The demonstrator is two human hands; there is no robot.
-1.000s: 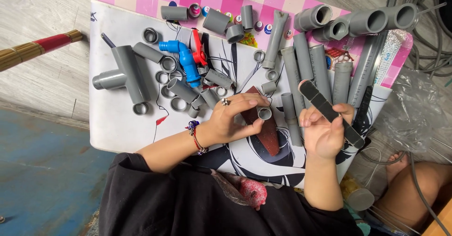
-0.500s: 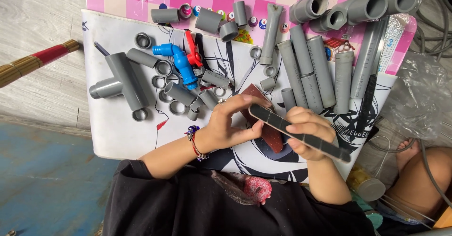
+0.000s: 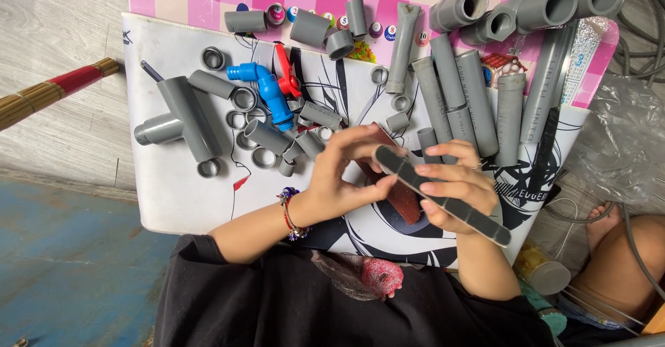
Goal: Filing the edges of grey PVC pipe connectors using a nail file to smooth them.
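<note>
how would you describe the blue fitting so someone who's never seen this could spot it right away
Start at the white printed mat spread on the floor, littered with grey pipe pieces. In its upper middle, above the left hand, lies the blue fitting, a bent elbow-shaped valve. It is the only bright blue piece there, and a red handle sits against it.

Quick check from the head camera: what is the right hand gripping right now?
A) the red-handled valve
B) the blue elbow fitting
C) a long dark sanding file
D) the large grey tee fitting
C: the right hand is wrapped around the long dark sanding file, which runs diagonally across its fingers, with the left hand touching the file's upper end.
</note>
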